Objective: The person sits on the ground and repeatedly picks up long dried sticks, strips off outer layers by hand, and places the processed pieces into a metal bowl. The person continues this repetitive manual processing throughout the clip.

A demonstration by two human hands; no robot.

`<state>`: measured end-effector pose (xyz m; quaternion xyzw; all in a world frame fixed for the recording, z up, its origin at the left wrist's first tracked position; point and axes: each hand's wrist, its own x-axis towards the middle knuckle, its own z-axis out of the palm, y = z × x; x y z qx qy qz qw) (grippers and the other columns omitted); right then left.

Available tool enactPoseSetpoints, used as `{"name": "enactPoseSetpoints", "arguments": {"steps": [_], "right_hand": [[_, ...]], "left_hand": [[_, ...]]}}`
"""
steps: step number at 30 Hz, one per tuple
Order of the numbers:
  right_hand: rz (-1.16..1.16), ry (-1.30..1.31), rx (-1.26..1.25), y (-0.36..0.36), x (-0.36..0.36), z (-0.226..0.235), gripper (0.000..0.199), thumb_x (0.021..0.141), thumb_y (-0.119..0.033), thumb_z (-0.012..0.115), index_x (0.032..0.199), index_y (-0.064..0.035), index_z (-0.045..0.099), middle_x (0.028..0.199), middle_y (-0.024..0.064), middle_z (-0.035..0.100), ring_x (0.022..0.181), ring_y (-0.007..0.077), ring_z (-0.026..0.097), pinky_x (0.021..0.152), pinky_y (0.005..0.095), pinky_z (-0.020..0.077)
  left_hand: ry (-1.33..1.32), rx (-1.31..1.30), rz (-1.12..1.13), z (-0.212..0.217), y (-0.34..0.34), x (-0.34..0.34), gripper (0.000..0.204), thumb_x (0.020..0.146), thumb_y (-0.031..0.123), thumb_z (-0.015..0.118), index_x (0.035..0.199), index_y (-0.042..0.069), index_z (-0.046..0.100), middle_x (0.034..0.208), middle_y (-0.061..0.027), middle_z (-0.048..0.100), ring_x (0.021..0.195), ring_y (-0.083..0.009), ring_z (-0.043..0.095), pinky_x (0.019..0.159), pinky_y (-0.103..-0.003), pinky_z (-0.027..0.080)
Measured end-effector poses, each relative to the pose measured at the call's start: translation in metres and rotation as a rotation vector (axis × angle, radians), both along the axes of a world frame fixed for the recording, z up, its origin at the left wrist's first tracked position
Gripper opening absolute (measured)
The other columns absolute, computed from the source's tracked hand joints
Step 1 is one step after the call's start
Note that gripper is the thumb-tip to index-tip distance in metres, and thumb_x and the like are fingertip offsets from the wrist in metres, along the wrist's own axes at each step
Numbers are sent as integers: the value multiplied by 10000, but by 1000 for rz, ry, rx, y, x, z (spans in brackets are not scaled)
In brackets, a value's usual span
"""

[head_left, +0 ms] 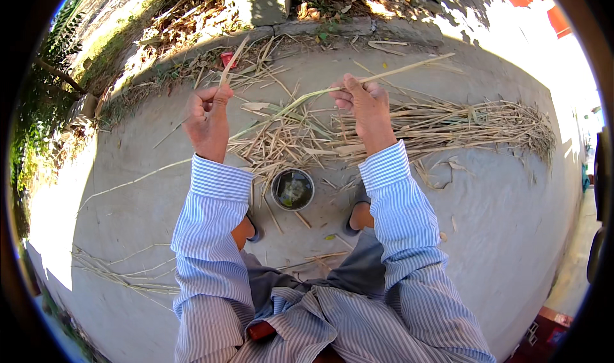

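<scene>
From the head view, our right hand (364,104) has its fingers clamped on a long dry reed stalk (409,66) that runs far and right. Our left hand (208,114) pinches a thin peeled strip (231,61), fingers together. We judge the stalk light, stiff yet brittle, and best gripped near its thicker end. Near our feet a small round pot (293,189) stands on the concrete floor (128,197). A pile of reeds (473,126) lies right, with loose husk scraps (281,142) cluttering the space between.

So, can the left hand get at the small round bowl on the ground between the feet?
Probably not right now: the left hand is shut on a reed strip. Nothing covers the bowl.
</scene>
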<state>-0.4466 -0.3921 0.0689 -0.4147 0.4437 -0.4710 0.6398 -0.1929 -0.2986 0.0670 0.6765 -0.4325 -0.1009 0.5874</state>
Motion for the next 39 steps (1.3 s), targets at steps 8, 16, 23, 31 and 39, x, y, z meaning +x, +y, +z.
{"name": "enactPoseSetpoints", "arguments": {"steps": [8,16,23,31,39], "right_hand": [[35,46,-68,15,5,4,429,897,-280,641,1067,103,546,908,188,664,766,212,692,605,238,540],[121,39,16,0,10,2,366,894,-268,651,1024,62,563,870,140,659,756,195,683,607,235,536],[-4,0,121,-21,-16,0,326,878,-259,674,995,24,562,861,100,642,796,175,660,648,245,536],[140,-184,197,13,37,-5,278,903,-234,636,998,15,556,912,143,654,815,207,674,674,268,559],[325,-381,85,8,28,-2,227,913,-200,621,1013,-7,555,985,122,656,900,209,662,783,304,550]], "left_hand": [[-496,-47,-357,-4,-6,-21,224,821,224,705,908,22,663,775,-113,647,725,-275,608,639,-389,460],[-765,163,-409,-5,9,-12,177,854,195,645,813,25,616,662,-136,589,615,-305,586,541,-384,438],[-905,523,-337,12,56,51,204,782,238,689,826,67,587,671,-126,604,663,-343,592,594,-471,434],[-708,112,-404,8,20,-23,162,782,201,680,867,78,618,785,-91,663,757,-289,626,644,-414,422],[-391,198,-555,14,15,-8,106,818,114,686,840,25,632,717,-95,639,584,-198,611,530,-322,460]]}}
